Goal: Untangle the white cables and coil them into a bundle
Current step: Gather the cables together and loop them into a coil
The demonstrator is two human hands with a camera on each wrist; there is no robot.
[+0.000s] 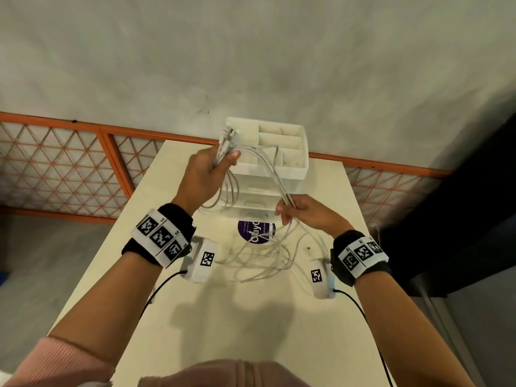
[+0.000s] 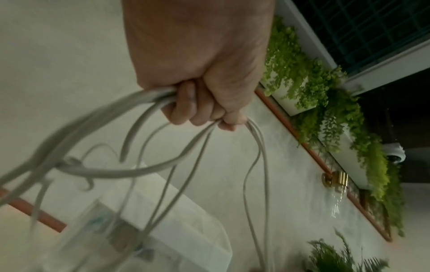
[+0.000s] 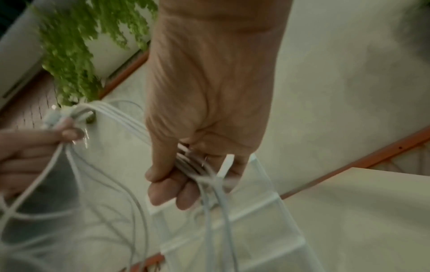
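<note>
Hands clutch thin, looping white cables.

An indoor office-like room: pale rectangular table, white plastic compartment organiser, grey plaster wall, hanging green planter foliage.

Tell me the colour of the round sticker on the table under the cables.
Purple with white lettering; the round sticker shows best in the head view, partly crossed by white cables.

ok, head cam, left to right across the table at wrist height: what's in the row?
Left wristband with markers → left wrist camera → purple sticker → loose white cables → right wrist camera → right wristband.
</note>
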